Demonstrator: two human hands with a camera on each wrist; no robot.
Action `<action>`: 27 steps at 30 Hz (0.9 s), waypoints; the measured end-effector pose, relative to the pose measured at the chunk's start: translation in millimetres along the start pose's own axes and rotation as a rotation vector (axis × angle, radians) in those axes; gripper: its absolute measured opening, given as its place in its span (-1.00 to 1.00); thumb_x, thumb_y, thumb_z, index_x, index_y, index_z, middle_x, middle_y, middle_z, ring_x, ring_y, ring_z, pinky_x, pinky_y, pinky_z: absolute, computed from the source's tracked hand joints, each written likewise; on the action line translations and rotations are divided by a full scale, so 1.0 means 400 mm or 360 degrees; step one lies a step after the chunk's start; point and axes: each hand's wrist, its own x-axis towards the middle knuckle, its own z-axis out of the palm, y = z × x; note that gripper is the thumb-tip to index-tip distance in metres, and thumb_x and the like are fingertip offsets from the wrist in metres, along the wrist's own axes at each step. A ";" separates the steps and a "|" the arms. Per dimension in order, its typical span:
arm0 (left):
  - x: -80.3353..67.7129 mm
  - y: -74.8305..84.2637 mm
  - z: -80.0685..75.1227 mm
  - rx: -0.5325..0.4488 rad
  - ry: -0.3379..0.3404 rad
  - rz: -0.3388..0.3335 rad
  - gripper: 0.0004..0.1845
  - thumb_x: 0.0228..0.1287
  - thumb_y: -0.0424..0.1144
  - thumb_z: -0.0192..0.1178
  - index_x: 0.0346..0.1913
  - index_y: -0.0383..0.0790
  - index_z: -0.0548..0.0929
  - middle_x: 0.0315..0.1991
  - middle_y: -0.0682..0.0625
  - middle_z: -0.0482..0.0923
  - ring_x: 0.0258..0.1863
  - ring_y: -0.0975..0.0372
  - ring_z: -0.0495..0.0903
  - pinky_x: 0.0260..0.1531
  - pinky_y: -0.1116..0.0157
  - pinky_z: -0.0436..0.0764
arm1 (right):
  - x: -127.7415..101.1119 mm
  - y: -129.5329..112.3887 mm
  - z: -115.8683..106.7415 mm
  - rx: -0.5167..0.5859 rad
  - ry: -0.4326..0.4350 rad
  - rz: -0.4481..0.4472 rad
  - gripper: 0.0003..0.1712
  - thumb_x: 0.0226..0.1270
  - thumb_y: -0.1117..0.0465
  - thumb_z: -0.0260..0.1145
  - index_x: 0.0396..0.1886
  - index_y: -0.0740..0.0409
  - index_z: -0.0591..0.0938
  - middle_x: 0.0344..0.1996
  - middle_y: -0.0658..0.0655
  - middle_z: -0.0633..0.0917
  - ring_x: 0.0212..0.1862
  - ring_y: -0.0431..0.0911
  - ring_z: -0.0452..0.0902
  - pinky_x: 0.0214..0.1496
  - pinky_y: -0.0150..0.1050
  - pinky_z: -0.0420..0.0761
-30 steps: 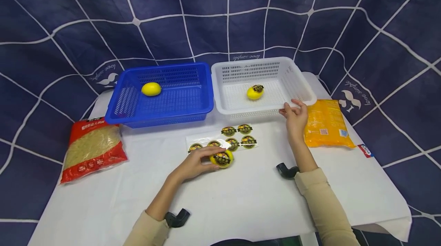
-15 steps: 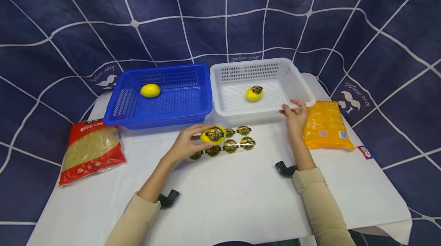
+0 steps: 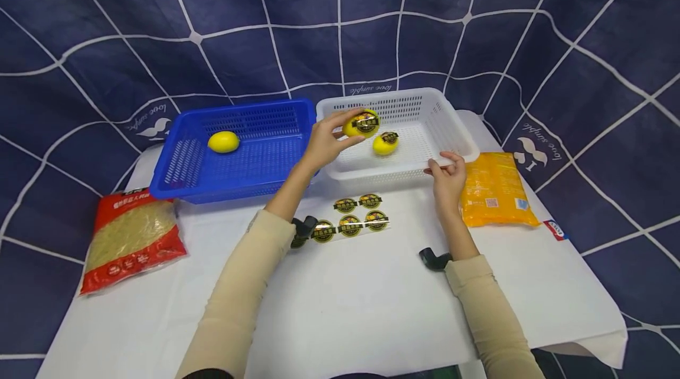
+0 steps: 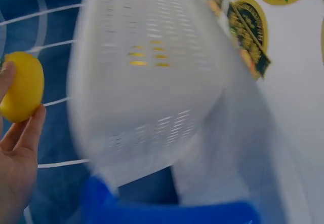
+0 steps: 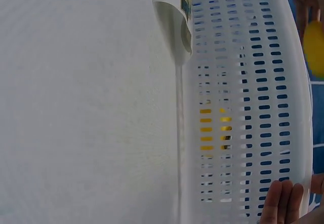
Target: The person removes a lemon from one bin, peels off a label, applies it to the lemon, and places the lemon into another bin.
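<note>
My left hand [image 3: 325, 141] holds a labelled yellow lemon [image 3: 360, 123] in its fingertips above the left part of the white basket [image 3: 457, 125]; the same lemon [image 4: 21, 93] shows in the left wrist view. A second labelled lemon [image 3: 385, 143] lies inside that basket. My right hand [image 3: 448, 177] grips the basket's front right rim, and its fingertips [image 5: 282, 199] lie on the basket wall [image 5: 243, 107]. A plain lemon [image 3: 223, 141] sits in the blue basket [image 3: 180, 160]. A sticker sheet [image 3: 355, 216] lies on the white table.
A red bag of grain [image 3: 130, 239] lies at the table's left. An orange packet [image 3: 493, 189] rests right of the white basket. A dark blue cloth with white lines [image 3: 340, 25] hangs behind. The table's front edge [image 3: 584, 340] drops off at the right.
My left hand has lifted the labelled lemon off the sticker sheet and carried it up and away to above the white basket. The right hand has stayed on the basket rim.
</note>
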 end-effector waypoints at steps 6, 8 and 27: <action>0.060 -0.057 0.076 0.0002 -0.0168 -0.0229 -0.41 0.04 -0.24 0.37 0.20 -0.06 0.50 0.13 -0.03 0.49 0.00 0.11 0.53 -0.14 0.42 0.58 | 0.004 0.014 -0.006 -0.0016 0.0005 -0.0035 -0.69 0.18 0.45 0.25 -0.08 0.31 0.43 -0.53 0.16 0.53 -0.55 -0.10 0.55 -0.30 -0.38 0.64; 0.077 -0.078 0.098 0.0028 -0.0239 -0.0291 -0.40 0.02 -0.19 0.38 0.20 0.01 0.50 0.18 0.03 0.44 0.02 0.11 0.53 -0.13 0.42 0.57 | 0.011 0.027 -0.009 -0.0006 0.0004 -0.0052 -0.69 0.19 0.45 0.25 -0.08 0.30 0.43 -0.51 0.17 0.53 -0.54 -0.11 0.55 -0.30 -0.37 0.64; 0.103 -0.141 0.181 -0.0002 -0.0536 -0.0453 -0.42 -0.06 -0.28 0.44 0.12 0.01 0.58 0.13 0.08 0.49 0.11 0.22 0.42 0.12 0.37 0.38 | 0.021 0.060 -0.009 0.0002 -0.0017 -0.0160 -0.67 0.22 0.41 0.24 -0.03 0.26 0.41 -0.35 0.40 0.50 -0.46 -0.11 0.53 -0.26 -0.36 0.63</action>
